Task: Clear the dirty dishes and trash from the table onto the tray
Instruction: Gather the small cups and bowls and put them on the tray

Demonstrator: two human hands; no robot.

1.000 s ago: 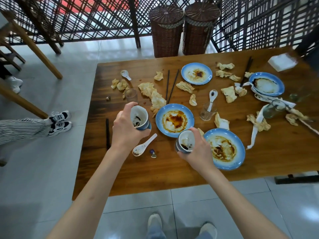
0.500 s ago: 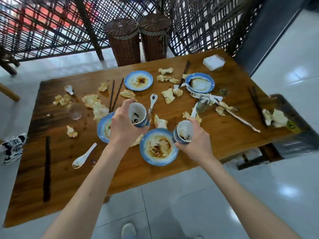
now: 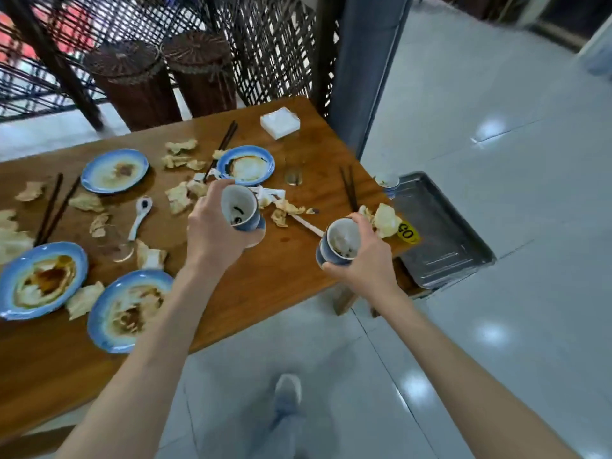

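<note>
Gripping a cup (image 3: 239,208) in each hand's fingers near the table's (image 3: 265,279) right edge, beside the tray (image 3: 440,240).

you're in a restaurant: numbered sticker (image 3: 408,232) on the surface (image 3: 271,279), dirty plates (image 3: 246,165), lattice screens (image 3: 265,44).

counter (image 3: 271,286): warm brown wood, grain running lengthwise
plates (image 3: 114,170): blue rims, pale centres smeared brown
left cup (image 3: 240,210): white inside with dark specks, blue outside
right cup (image 3: 341,241): blue outside, whitish inside
tray (image 3: 440,233): dull grey metal
sticker (image 3: 408,232): yellow, black digits
chopsticks (image 3: 347,190): dark brown
napkin stack (image 3: 280,122): white
baskets (image 3: 132,81): dark brown wicker weave
floor (image 3: 496,127): pale grey tiles
</note>
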